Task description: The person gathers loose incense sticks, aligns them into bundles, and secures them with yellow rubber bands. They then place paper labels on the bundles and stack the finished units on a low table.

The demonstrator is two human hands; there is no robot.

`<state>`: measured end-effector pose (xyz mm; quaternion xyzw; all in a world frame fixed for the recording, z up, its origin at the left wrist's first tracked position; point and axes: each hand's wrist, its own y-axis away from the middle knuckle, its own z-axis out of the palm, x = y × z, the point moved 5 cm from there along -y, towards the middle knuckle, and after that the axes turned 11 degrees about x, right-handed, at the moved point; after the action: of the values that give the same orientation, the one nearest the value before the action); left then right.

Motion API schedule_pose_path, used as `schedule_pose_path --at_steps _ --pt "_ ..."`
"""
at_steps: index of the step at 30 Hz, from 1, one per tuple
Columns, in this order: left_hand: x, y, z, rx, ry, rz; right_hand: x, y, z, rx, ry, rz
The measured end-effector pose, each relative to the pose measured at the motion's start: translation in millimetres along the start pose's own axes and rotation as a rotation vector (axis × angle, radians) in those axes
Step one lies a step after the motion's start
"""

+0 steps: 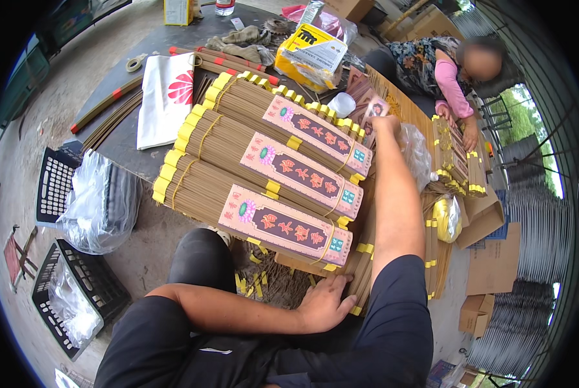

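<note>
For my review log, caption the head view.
Left hand at a stick bundle, right hand at pink labels, beside three labelled bundles.

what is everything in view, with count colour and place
labelled stick bundles: three, brown with yellow bands, table centre
similar bundles: several, brown, before co-worker
loose sticks: many, brown, table's left
sheet: one, white and red, table's left
boxy packs: two, yellow and white, far side
cup: one, whitish, beyond bundles
crates: two, black, left floor
plastic bags: several, clear, crates and table
cardboard boxes: several, brown, right
co-worker: one, pink sleeves, upper right
left hand: one, bare, lower centre
right hand: one, bare, at pink labels
</note>
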<state>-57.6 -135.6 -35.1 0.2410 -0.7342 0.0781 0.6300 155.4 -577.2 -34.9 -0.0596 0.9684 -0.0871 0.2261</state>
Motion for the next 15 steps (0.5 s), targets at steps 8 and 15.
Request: schedule_pose_path --at_steps 8,15 --pt "3 -2 -7 0.125 0.013 0.071 8 -4 -31 0.192 -0.341 -0.279" --pt "8 0 -1 0.145 -0.025 0.146 56 -50 -57 0.038 -0.773 -0.333"
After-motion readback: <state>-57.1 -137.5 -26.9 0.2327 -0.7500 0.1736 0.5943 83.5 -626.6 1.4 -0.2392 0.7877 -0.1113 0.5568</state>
